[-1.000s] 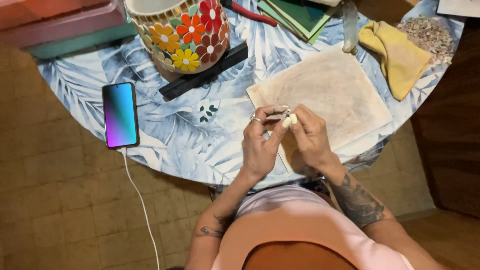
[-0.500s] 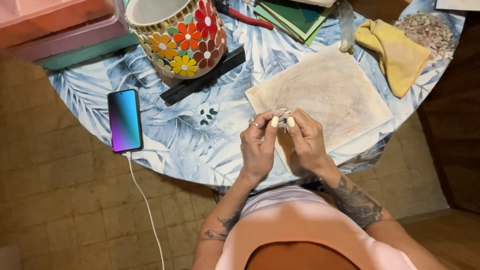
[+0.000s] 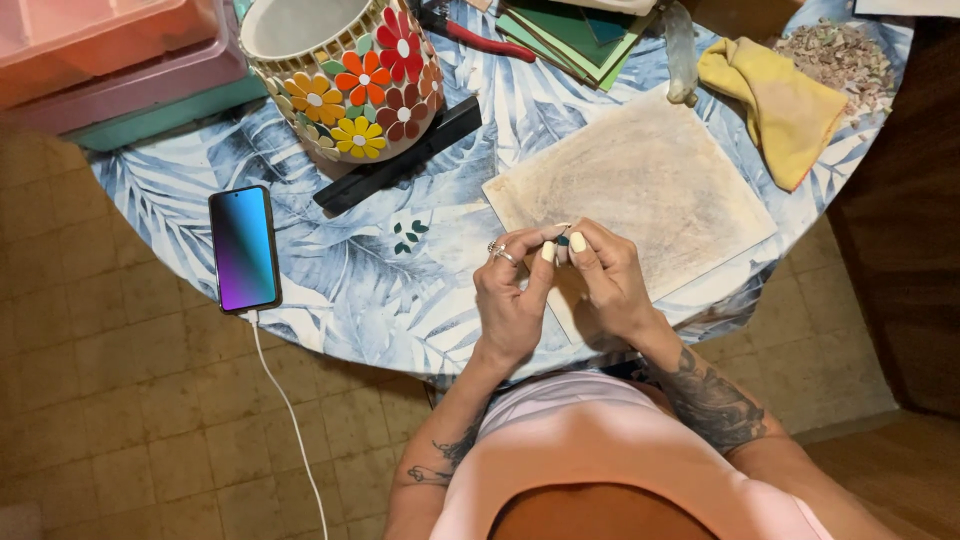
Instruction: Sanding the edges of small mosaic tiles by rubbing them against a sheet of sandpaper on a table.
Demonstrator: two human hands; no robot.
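Note:
My left hand (image 3: 508,292) and my right hand (image 3: 606,282) meet fingertip to fingertip over the near edge of a stained beige sheet (image 3: 660,170). Between the fingertips sits a small dark green piece (image 3: 563,240), pinched by both hands and mostly hidden by the fingers. There are rings on my left hand. A few similar green pieces (image 3: 408,238) lie loose on the blue leaf-print tablecloth (image 3: 380,290), to the left of my hands.
A flower-mosaic pot (image 3: 345,80) stands on a black strip (image 3: 400,155) at the back left. A phone (image 3: 244,248) with a cable lies near the left edge. Behind are pink boxes (image 3: 110,50), red-handled pliers (image 3: 470,35), green tiles (image 3: 560,35), a yellow cloth (image 3: 780,100) and a shard pile (image 3: 840,50).
My hands stay joined at the sheet's near edge while the fingers shift slightly around the small piece. The view has drifted a little.

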